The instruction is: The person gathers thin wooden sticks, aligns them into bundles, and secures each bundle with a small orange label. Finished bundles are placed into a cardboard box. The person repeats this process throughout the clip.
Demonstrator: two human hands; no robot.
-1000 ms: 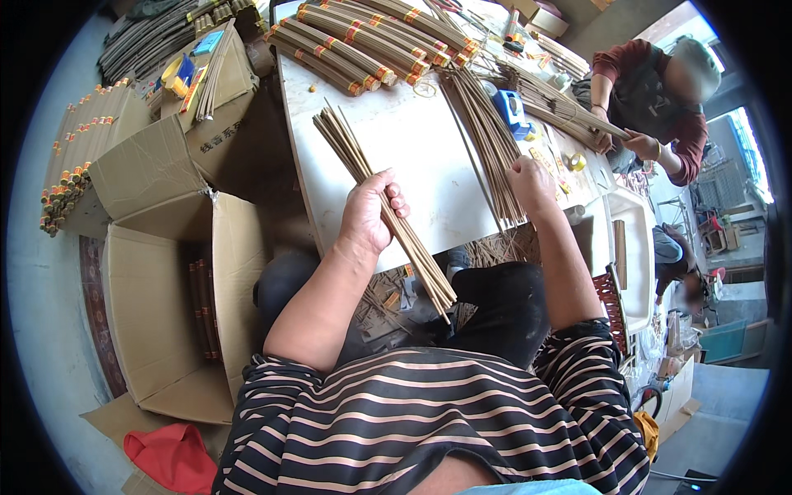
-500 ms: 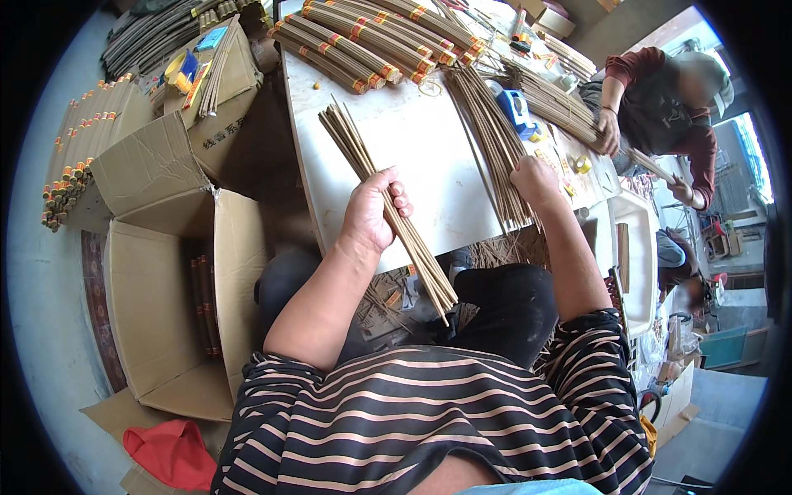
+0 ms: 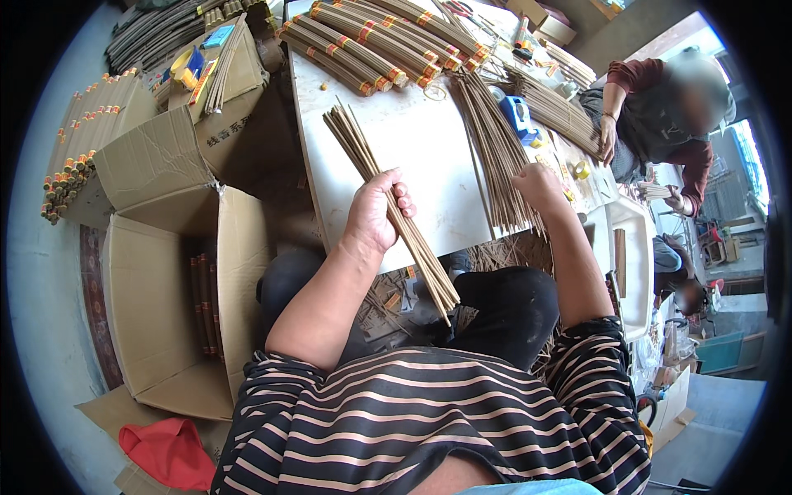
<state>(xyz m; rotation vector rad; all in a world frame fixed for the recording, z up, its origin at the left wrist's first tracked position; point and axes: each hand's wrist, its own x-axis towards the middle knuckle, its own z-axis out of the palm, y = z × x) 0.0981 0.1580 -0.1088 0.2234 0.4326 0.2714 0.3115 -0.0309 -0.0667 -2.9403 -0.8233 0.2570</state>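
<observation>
My left hand (image 3: pixel 376 213) is wrapped round a slim bundle of brown incense sticks (image 3: pixel 353 142), which slants over the table's near edge. The lower ends of that bundle hang above my lap. On the right, a pile of loose incense sticks (image 3: pixel 498 157) lies fanned out on the white tabletop (image 3: pixel 408 132). My right hand (image 3: pixel 540 188) is closed at the right side of this pile, near its lower ends. Its fingertips are turned away, so what they hold, if anything, is hidden.
Banded incense bundles (image 3: pixel 371 41) lie at the table's far side. A blue tape dispenser (image 3: pixel 518 117) and a yellow tape roll (image 3: pixel 581 169) sit right of the pile. An open cardboard box (image 3: pixel 169 363) stands left. A co-worker (image 3: pixel 652 111) handles sticks at the right.
The view has shifted slightly. My left hand keeps its bundle and my right hand stays beside the pile. The co-worker's sticks have changed angle.
</observation>
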